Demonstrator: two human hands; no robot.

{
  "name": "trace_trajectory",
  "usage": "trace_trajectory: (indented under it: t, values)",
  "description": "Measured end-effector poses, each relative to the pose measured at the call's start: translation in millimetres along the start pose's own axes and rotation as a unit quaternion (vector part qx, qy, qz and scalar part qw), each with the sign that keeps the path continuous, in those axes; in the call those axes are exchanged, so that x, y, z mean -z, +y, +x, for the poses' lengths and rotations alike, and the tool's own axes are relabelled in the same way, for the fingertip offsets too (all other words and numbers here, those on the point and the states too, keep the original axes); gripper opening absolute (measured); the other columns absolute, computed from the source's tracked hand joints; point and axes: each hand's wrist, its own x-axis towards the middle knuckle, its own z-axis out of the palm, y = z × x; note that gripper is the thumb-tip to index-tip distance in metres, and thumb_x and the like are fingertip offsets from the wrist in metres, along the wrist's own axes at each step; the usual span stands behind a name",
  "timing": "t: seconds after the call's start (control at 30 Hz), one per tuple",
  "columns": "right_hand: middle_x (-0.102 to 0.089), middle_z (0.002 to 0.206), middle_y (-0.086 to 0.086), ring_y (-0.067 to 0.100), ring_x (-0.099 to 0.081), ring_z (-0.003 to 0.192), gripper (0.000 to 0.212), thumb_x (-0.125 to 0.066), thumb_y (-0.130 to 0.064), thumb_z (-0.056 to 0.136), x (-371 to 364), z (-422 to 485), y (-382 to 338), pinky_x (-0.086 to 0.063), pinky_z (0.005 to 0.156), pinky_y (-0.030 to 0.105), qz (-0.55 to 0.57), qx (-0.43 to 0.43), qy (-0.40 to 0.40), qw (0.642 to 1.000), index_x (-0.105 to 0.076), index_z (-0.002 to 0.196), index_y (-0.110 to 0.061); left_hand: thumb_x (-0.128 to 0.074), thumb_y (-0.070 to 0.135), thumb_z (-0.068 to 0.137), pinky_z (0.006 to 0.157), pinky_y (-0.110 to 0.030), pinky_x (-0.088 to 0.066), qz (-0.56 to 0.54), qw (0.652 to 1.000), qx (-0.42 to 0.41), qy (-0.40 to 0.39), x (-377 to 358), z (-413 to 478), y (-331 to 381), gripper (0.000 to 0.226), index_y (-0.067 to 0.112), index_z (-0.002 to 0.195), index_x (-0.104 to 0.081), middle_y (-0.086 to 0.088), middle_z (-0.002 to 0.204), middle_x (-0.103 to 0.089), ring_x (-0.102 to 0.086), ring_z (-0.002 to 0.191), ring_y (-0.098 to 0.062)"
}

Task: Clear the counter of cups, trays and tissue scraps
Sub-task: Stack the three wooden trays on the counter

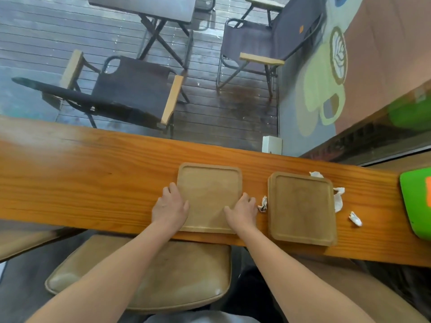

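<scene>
Trays (208, 197) on wooden counter (93, 178), decking (210, 108) beyond

Tan trays (208, 183), orange wood-grain counter (93, 183)

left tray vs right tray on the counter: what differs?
Both hands, left hand and right hand, grip the left tray; nothing touches the right tray. Tissue scraps lie around the right tray, only one between them. Both are square, wooden, empty, flat on the counter.

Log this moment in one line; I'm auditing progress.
left hand + right hand: grip on left tray | right tray: untouched | tissue scraps: on counter
</scene>
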Motion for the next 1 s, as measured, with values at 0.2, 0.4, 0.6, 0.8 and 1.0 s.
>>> trace_trajectory:
  t: [0.2, 0.4, 0.6, 0.8, 1.0]
  values:
    - [-0.031, 0.148, 0.014, 0.037, -0.032, 0.135, 0.08, -0.066, -0.042, 0.085, -3.7, 3.9, -9.8, -0.039, 0.103, 0.048, 0.068, -0.059, 0.01, 0.996, -0.027, 0.148, -0.012, -0.058, 0.047, 0.093, 0.085, -0.043, -0.049, -0.076, 0.993, 0.09, -0.017, -2.0, -2.5, 11.8, 0.058, 0.005, 0.129, -0.045, -0.017, 0.124, -0.051, -0.055, 0.108, -0.035]
    - [-0.033, 0.149, 0.018, 0.037, -0.042, 0.132, 0.089, -0.069, -0.041, 0.083, 14.5, 1.2, -2.5, -0.043, 0.106, 0.047, 0.1, -0.08, -0.069, 0.989, -0.024, 0.15, -0.004, -0.064, 0.053, 0.087, 0.101, -0.045, -0.042, -0.148, 0.976, 0.156, -0.039, 9.6, -10.3, 14.2, 0.077, 0.001, 0.138, -0.039, -0.02, 0.139, -0.042, -0.042, 0.127, -0.037]
    - [-0.034, 0.15, 0.017, 0.034, -0.046, 0.13, 0.091, -0.074, -0.035, 0.084, 45.0, -20.6, 14.3, -0.046, 0.105, 0.044, 0.136, -0.068, -0.076, 0.985, -0.021, 0.151, -0.004, -0.07, 0.043, 0.086, 0.086, -0.042, -0.051, -0.269, 0.953, 0.131, -0.053, 25.5, -34.9, 36.8, 0.072, 0.005, 0.135, -0.034, -0.016, 0.127, -0.058, -0.059, 0.111, -0.035]
    - [-0.04, 0.149, 0.016, 0.037, -0.038, 0.138, 0.095, -0.075, -0.033, 0.082, 101.1, -30.3, 48.4, -0.04, 0.11, 0.049, 0.181, -0.07, -0.034, 0.98, -0.019, 0.153, -0.005, -0.072, 0.043, 0.085, 0.08, -0.041, -0.053, -0.306, 0.948, 0.07, -0.059, 26.1, -58.9, 92.8, 0.063, 0.009, 0.128, -0.04, -0.012, 0.119, -0.059, -0.059, 0.1, -0.029]
    - [-0.045, 0.147, 0.014, 0.037, -0.041, 0.137, 0.08, -0.072, -0.029, 0.086, 162.7, -21.3, 112.1, -0.042, 0.108, 0.051, 0.189, -0.096, 0.007, 0.977, -0.027, 0.149, -0.006, -0.071, 0.042, 0.086, 0.068, -0.035, -0.047, -0.298, 0.951, 0.023, -0.076, 6.4, -80.7, 187.0, 0.051, 0.013, 0.114, -0.04, -0.005, 0.105, -0.057, -0.057, 0.089, -0.025]
